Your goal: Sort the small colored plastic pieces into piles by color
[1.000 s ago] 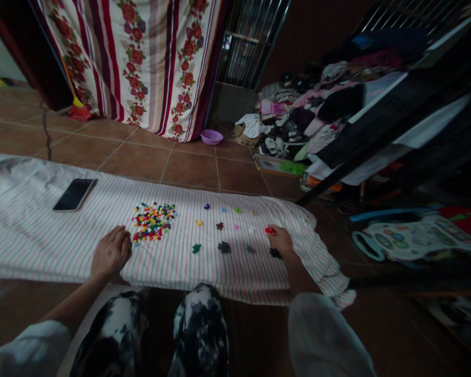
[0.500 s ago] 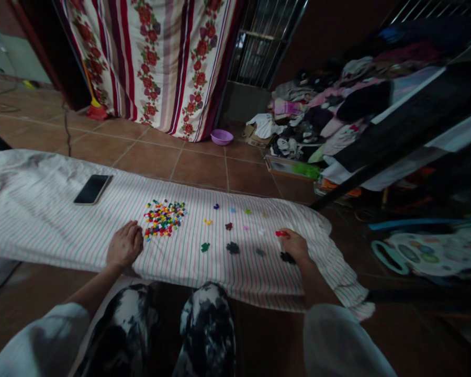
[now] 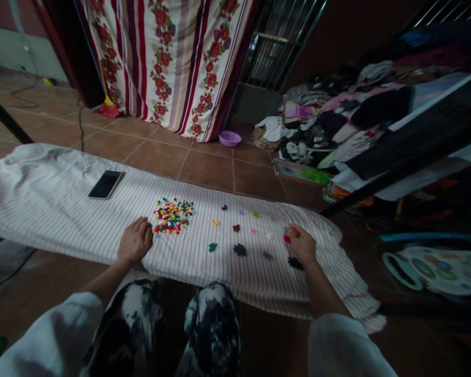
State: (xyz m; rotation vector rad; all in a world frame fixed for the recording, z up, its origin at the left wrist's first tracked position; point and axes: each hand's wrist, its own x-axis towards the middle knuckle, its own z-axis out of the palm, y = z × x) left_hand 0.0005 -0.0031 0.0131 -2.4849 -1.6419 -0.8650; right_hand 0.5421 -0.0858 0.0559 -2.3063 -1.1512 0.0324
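My left hand (image 3: 135, 240) rests palm down on the striped cloth (image 3: 204, 267), its fingers loosely bent and nothing visible in them. Right beside its fingertips lies a loose heap of tiny multicoloured beads (image 3: 175, 215). My right hand (image 3: 304, 245) is over the right part of the cloth, its fingertips smeared by motion next to a small group of red beads (image 3: 287, 239). Whether the fingers hold a bead cannot be made out. Below that hand lie black beads (image 3: 295, 263). Further left are dark grey beads (image 3: 239, 250), brown beads (image 3: 236, 228) and green beads (image 3: 212, 247).
A phone (image 3: 106, 185) lies on the cloth's left part. Beyond the cloth, a purple basin (image 3: 230, 139) stands on the tiled floor by a flowered curtain (image 3: 180, 68). Heaped clothes (image 3: 337, 112) fill the back right. My knees (image 3: 212, 324) are close to the cloth's near edge.
The whole view has shifted, so the scene sits further right. My right hand's fingertips have drawn slightly up and away from the red beads. My left hand stays beside the heap.
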